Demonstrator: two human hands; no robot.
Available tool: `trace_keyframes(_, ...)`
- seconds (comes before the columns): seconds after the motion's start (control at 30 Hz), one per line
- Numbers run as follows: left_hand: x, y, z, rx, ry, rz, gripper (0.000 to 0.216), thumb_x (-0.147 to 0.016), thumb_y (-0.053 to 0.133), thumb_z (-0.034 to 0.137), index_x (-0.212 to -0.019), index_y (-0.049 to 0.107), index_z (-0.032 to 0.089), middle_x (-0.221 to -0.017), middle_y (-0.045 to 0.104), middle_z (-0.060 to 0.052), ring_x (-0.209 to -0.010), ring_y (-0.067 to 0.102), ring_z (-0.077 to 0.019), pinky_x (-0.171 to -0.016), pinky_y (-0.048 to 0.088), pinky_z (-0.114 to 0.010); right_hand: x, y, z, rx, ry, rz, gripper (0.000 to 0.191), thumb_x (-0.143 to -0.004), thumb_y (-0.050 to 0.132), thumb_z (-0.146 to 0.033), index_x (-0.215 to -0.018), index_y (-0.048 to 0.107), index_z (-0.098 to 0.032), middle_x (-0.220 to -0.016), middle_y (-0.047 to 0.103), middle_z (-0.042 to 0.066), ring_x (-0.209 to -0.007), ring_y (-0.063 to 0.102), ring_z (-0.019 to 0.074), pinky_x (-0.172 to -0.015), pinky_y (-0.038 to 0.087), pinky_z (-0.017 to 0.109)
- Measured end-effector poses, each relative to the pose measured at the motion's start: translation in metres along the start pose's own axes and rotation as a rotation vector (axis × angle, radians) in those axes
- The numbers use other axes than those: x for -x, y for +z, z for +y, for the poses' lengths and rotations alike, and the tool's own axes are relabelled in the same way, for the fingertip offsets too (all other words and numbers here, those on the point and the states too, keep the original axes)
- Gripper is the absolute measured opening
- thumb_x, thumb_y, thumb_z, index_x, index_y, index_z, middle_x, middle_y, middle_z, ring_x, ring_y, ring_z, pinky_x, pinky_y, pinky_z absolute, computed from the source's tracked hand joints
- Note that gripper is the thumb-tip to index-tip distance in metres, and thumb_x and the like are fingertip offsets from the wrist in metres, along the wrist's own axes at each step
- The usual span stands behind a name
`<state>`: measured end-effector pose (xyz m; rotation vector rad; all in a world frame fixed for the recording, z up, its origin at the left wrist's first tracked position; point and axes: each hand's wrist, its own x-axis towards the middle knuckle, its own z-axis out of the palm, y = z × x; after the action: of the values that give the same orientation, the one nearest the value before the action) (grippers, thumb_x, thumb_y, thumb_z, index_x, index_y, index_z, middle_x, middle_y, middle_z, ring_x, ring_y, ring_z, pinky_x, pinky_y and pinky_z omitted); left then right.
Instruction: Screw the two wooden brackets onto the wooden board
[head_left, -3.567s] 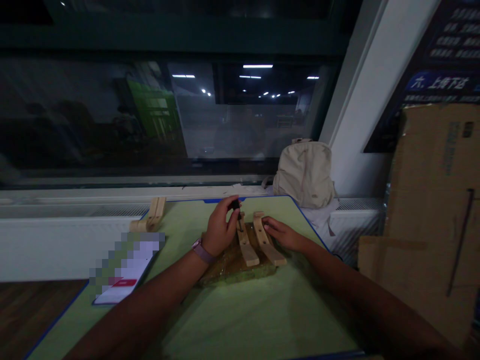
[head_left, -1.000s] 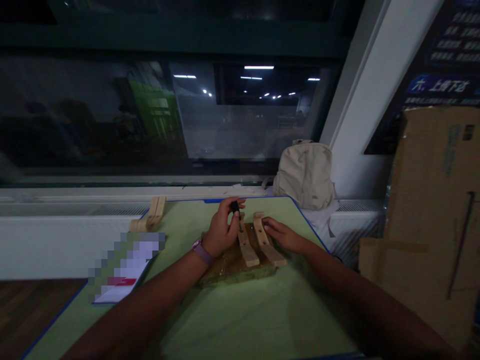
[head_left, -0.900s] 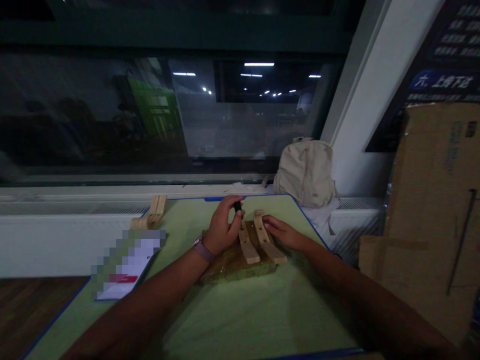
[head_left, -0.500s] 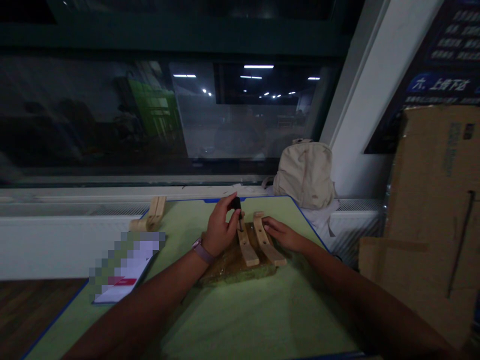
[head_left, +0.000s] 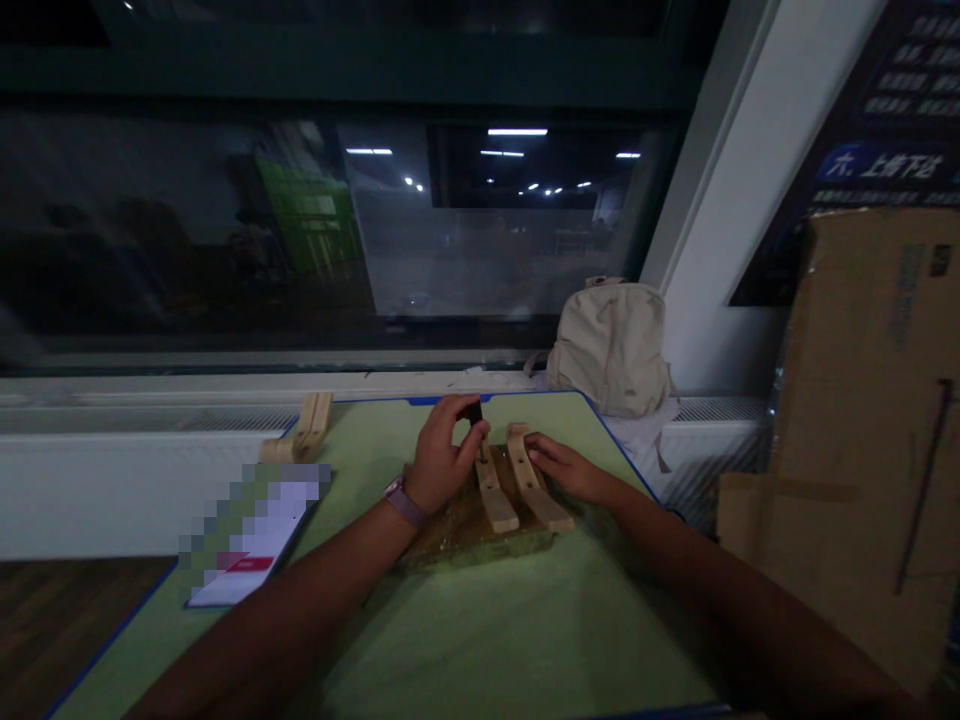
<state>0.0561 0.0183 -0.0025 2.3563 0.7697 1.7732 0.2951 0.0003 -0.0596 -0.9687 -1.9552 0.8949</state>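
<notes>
Head view: left hand (head_left: 441,452) pinches black tool (head_left: 476,412) (right hand (head_left: 568,469): grip unclear) on pale, curved wood (head_left: 496,507).

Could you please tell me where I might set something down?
The table is bare between the block and the near edge, and between the left hand and the wood at far left. It is crowded around the block: tool, two wooden strips, right hand.
</notes>
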Motion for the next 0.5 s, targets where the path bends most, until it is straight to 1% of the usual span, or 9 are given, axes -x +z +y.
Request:
trace_keyframes(0.13, 0.0029, 0.0015, -0.0003, 0.075, -0.057, -0.06, 0.037, -0.096, 0.046, 0.025, -0.133, 0.047, 0.02, -0.119, 0.063, -0.011, -0.105, 0.065, -0.0194, -0.091, 0.055, -0.036, 0.0001, -0.0007, -0.0045, 0.01, 0.015, -0.006, 0.044, -0.097, 0.041, -0.056, -0.118, 0.057, -0.02, -0.116, 0.063, 0.009, -0.114, 0.056, 0.0254, -0.104, 0.04, 0.044)
trace_keyframes(0.3, 0.0046, 0.0019, 0.0009, 0.185, -0.091, -0.067, 0.037, -0.098, 0.041, 0.022, -0.134, 0.043, 0.021, -0.115, 0.066, -0.011, -0.101, 0.068, -0.0176, -0.087, 0.057, -0.033, 0.0004, -0.0008, -0.0071, 0.016, 0.024, -0.005, 0.046, -0.097, 0.041, -0.057, -0.116, 0.057, -0.019, -0.115, 0.063, 0.009, -0.113, 0.056, 0.0258, -0.103, 0.04, 0.044)
trace_keyframes(0.4, 0.003, 0.0006, 0.0016, 0.155, -0.035, -0.053, 0.032, -0.097, 0.044, 0.022, -0.128, 0.048, 0.02, -0.113, 0.064, -0.011, -0.103, 0.065, -0.0186, -0.089, 0.055, -0.035, 0.0009, -0.0006, -0.0045, 0.02, 0.015, 0.001, 0.044, -0.098, 0.04, -0.056, -0.117, 0.057, -0.02, -0.116, 0.063, 0.009, -0.114, 0.056, 0.0252, -0.104, 0.039, 0.044)
trace_keyframes(0.5, 0.0, -0.0008, 0.0013, 0.047, 0.062, -0.001, 0.029, -0.092, 0.056, 0.026, -0.12, 0.054, 0.02, -0.109, 0.061, -0.009, -0.103, 0.061, -0.0198, -0.09, 0.053, -0.036, 0.0009, -0.0005, -0.002, 0.019, 0.006, -0.003, 0.042, -0.098, 0.04, -0.054, -0.119, 0.056, -0.021, -0.117, 0.063, 0.009, -0.114, 0.055, 0.0251, -0.104, 0.039, 0.044)
